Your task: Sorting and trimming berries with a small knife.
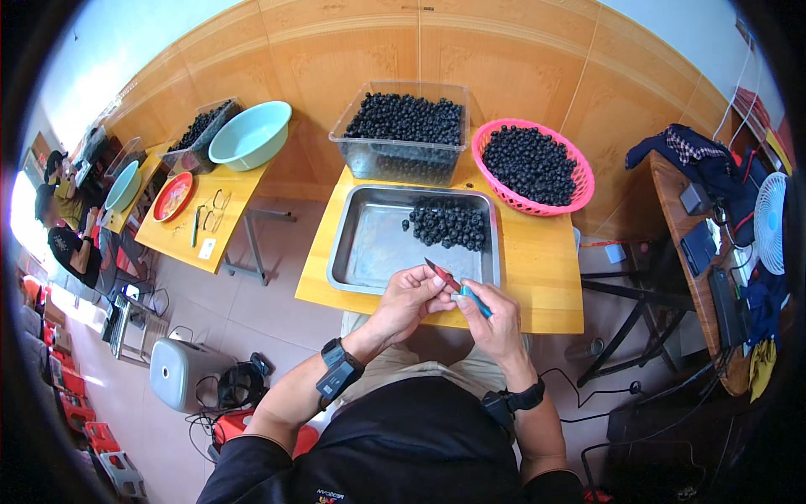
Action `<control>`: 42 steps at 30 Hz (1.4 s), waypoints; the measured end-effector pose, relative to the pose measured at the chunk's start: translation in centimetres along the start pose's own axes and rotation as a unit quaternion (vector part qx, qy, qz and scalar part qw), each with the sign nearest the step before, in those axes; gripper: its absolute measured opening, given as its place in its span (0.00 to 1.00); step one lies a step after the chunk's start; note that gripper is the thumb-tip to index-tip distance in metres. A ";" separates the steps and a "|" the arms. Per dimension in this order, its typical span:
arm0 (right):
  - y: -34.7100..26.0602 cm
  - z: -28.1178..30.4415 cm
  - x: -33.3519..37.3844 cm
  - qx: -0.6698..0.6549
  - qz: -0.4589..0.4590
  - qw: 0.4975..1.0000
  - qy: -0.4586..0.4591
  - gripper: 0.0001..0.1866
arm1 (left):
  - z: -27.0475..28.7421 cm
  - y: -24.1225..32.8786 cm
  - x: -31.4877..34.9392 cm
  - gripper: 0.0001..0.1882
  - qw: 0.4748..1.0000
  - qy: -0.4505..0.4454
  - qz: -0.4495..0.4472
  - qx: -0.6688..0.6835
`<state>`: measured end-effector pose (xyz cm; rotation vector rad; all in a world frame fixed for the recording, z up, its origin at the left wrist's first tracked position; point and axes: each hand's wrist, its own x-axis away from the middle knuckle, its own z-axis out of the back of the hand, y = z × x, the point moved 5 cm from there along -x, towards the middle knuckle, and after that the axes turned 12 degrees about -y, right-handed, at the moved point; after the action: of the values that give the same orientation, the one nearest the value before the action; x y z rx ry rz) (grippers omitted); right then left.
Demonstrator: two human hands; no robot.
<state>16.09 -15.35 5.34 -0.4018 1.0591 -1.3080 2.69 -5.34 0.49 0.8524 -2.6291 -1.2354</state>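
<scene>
My right hand grips the blue handle of a small knife, just past the near edge of a metal tray. Its dark reddish blade points up and to the left, against the fingertips of my left hand. Those left fingers are pinched together, and what is between them is hidden. Inside the tray, a pile of dark round berries lies toward the right and back. The tray rests on a yellow wooden table.
Behind the tray stands a clear plastic bin full of dark berries. A pink basket of the same berries is at the back right. Another table on the left bears a pale green basin and a red plate. People sit farther left.
</scene>
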 end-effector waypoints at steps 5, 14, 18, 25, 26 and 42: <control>1.8 0.6 -0.1 -0.026 -0.030 0.998 0.042 0.21 | -1.7 1.4 0.9 0.09 0.999 -0.048 -0.001 -0.020; -1.3 0.5 -0.6 -0.082 0.022 0.996 -0.022 0.22 | -1.5 2.0 1.1 0.08 0.999 -0.052 -0.012 -0.005; -1.5 0.0 -0.5 -0.087 0.015 0.995 -0.045 0.22 | -1.2 1.7 1.4 0.09 0.999 -0.039 -0.010 -0.006; -2.0 0.1 -0.6 -0.062 0.027 0.995 -0.068 0.23 | -0.8 1.8 1.8 0.09 0.999 -0.044 -0.022 0.003; -2.0 0.0 -0.6 -0.062 0.027 0.995 -0.069 0.23 | -0.7 1.7 1.8 0.09 0.999 -0.046 -0.021 0.004; -1.9 -0.1 -1.2 -0.052 0.033 0.998 -0.023 0.21 | -0.7 2.1 2.4 0.08 0.999 -0.038 -0.013 0.010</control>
<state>15.03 -14.81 7.25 -0.4699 1.0963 -1.1835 -0.02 -6.04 2.14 0.8619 -2.7014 -1.2751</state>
